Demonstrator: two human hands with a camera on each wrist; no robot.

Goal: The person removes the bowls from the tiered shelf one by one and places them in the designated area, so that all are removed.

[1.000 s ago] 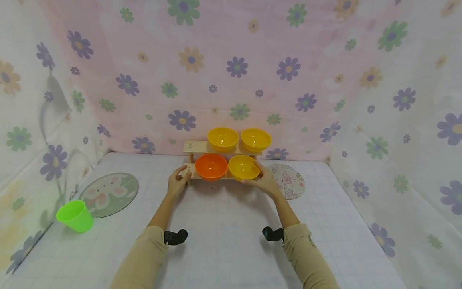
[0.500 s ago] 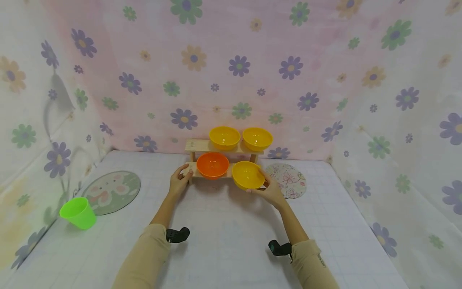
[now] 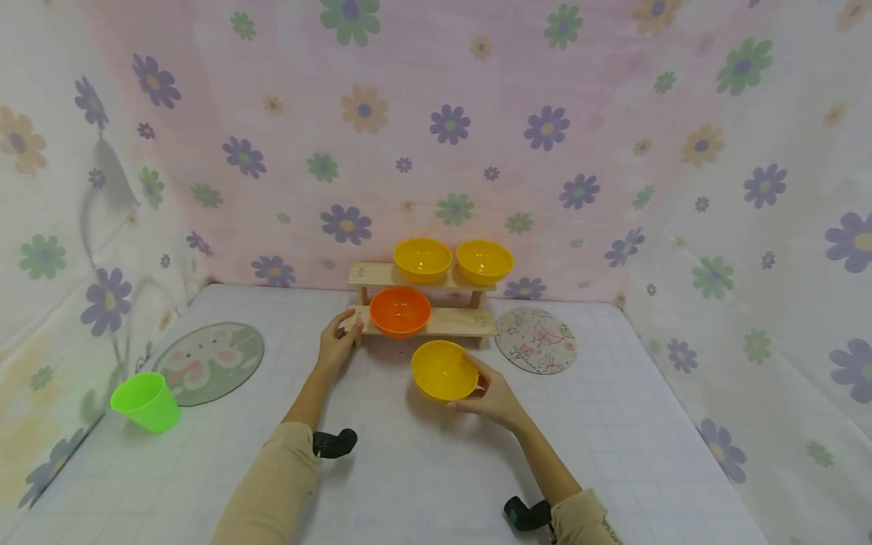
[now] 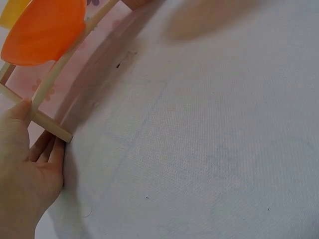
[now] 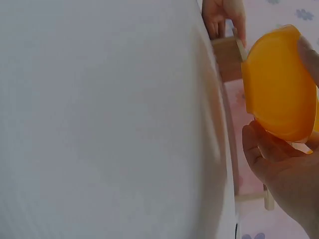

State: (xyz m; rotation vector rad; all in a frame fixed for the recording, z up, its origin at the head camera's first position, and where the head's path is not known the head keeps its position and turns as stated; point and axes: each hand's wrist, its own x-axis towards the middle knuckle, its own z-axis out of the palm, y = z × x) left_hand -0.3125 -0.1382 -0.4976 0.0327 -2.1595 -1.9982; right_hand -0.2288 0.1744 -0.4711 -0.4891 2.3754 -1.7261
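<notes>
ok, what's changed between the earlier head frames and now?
The lower yellow bowl, already in the right-hand grip, has come off the wooden rack's lower shelf, toward the person and slightly left. Nothing was let go. Unchanged: the left-hand grip on the rack's left end, the orange bowl, the two upper yellow bowls, the green cup and both round mats.

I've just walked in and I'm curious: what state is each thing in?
Held yellow bowl: empty, gripped by right hand, raised above table
Orange bowl: empty, upright
Upper left yellow bowl: empty, upright
Upper right yellow bowl: empty, upright
Two-tier wooden shelf: standing, held by left hand
Green cup: standing upright
Round green mat: flat
Butterfly mat: flat
</notes>
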